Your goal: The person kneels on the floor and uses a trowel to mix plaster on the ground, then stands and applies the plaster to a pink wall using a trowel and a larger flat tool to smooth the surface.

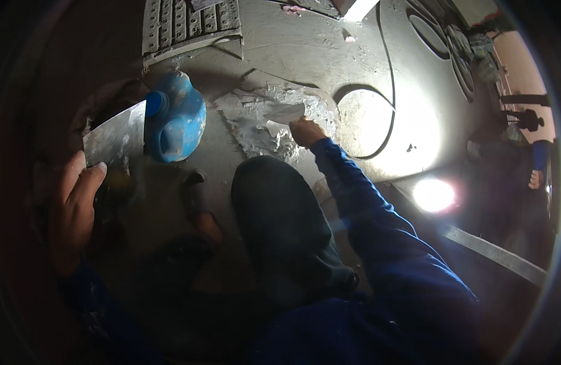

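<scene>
My left hand, at the left, is closed round the edge of a broad metal plastering blade, which is raised and tilted. Behind the blade a dented blue plastic jug is partly covered, its body smeared with pale plaster. My right hand reaches forward in a fist round a trowel. The trowel's blade lies flat over a spread of wet white plaster on a sheet on the floor. The trowel's handle is hidden inside my fingers.
A perforated metal platform stands at the far left. A dark cable loops over the floor right of the plaster. A glaring lamp shines at the right. Another person's hand with a blue sleeve shows at the right rim.
</scene>
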Demonstrator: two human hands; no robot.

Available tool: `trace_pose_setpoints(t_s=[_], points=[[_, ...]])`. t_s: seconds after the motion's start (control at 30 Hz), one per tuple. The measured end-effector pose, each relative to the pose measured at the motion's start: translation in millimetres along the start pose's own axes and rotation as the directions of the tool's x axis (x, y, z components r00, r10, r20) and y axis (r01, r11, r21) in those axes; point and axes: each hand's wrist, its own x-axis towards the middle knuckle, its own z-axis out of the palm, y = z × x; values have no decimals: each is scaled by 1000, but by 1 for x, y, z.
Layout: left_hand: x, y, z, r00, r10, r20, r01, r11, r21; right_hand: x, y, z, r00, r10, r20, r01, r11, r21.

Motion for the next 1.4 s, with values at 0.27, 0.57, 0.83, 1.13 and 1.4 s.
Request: trace_pose_setpoints(t_s=[0.27,0.57,0.83,1.13,1.4], points=[[5,27,-31,942,-259,215,294,944,-150,7,8,-13,891,146,430,-309,890,336],[2,18,-19,996,-58,69,62,997,-46,13,-26,39,972,-42,233,63,995,-81],[5,13,-11,998,-38,45,38,999,5,58,38,-41,907,147,394,-263,930,257],[19,40,-22,946,-255,198,295,933,-205,34,10,9,946,32,323,-69,992,102],[19,27,3,938,-224,266,335,784,-523,-32,37,-35,946,12,325,-38,997,72]])
